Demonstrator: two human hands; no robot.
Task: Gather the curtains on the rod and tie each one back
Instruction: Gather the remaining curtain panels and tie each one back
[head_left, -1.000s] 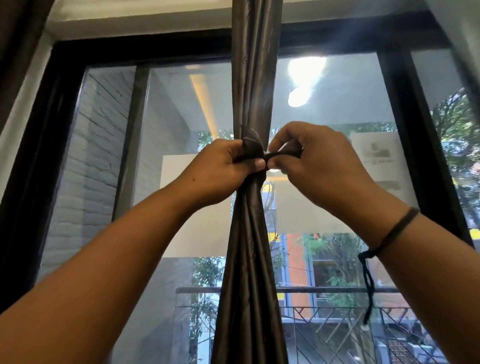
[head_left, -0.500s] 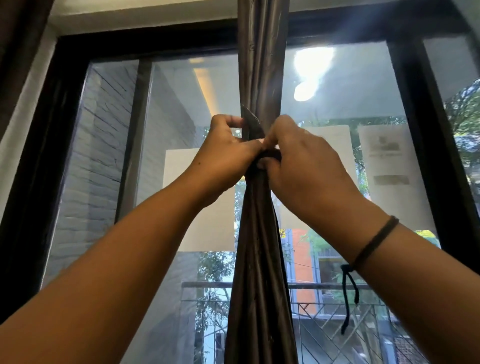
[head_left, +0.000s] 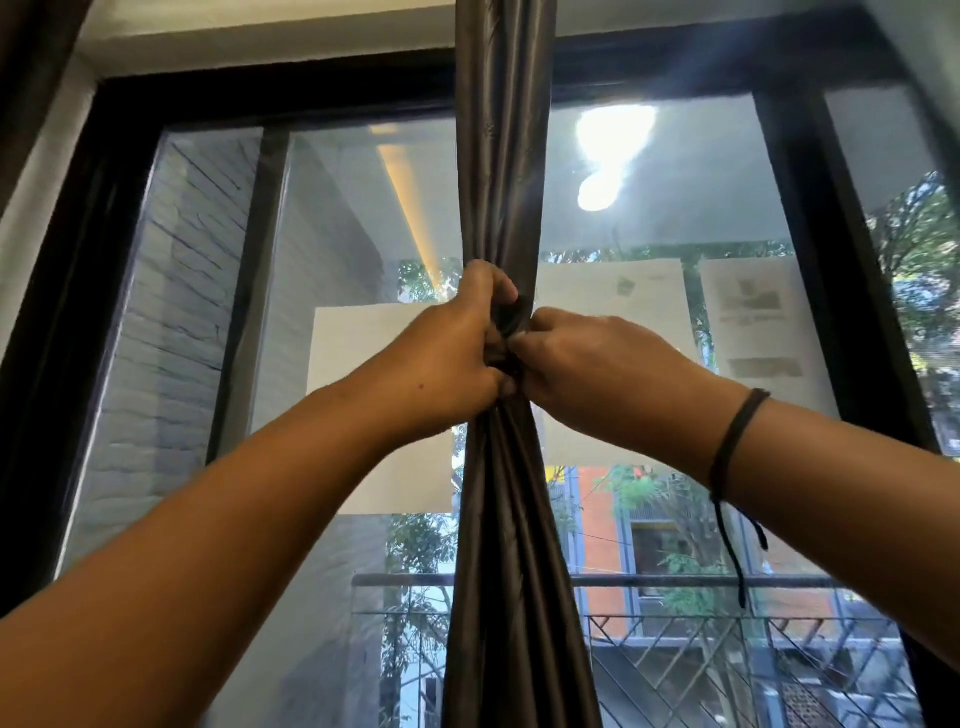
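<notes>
A dark grey satin curtain (head_left: 501, 156) hangs gathered into a narrow bundle down the middle of the window. At its pinched waist a dark tie band (head_left: 511, 322) wraps the folds. My left hand (head_left: 457, 348) grips the band and bundle from the left, fingers curled over it. My right hand (head_left: 597, 364) presses in from the right, its fingertips pinching the band where the two hands meet. The knot itself is hidden between my fingers. The rod is out of view above.
A black window frame (head_left: 810, 218) surrounds the glass panes. White paper sheets (head_left: 753, 332) are stuck on the glass behind the curtain. Another dark curtain edge (head_left: 26, 62) shows at the far left. A balcony railing (head_left: 701, 582) lies outside.
My hands have come together from pulling the band's ends apart and now sit tight against the curtain. The view has tilted upward slightly.
</notes>
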